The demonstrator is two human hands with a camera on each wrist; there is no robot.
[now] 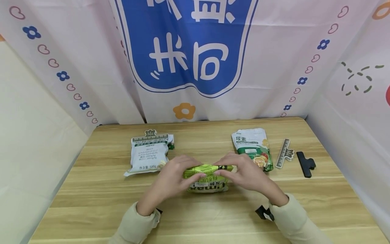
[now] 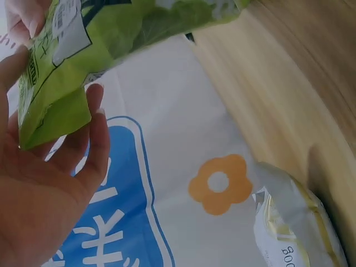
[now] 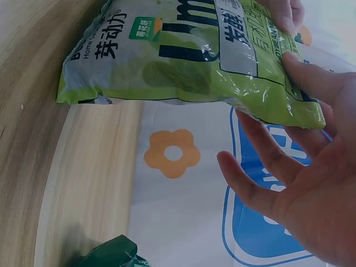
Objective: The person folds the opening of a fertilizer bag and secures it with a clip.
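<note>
A bright green plastic bag [image 1: 208, 187] with dark print stands upright on the wooden table between both hands. Its top edge is folded over. My left hand [image 1: 174, 174] pinches the left part of that top, thumb at the front and fingers behind. On the right part, my right hand [image 1: 248, 171] pinches the fold the same way. In the left wrist view, the bag's green corner [image 2: 61, 117] lies between thumb and fingers. The right wrist view shows the bag's printed front [image 3: 167, 50] and the right thumb pressed on its top; some fingers are spread below.
A white bag [image 1: 147, 157] lies at the left, with a piano-key clip [image 1: 150, 137] across its top. To the right are a white and green pouch [image 1: 250, 144], another piano-key clip [image 1: 284, 154] and a black clip [image 1: 305, 164]. A printed curtain [image 1: 164, 105] hangs behind the table.
</note>
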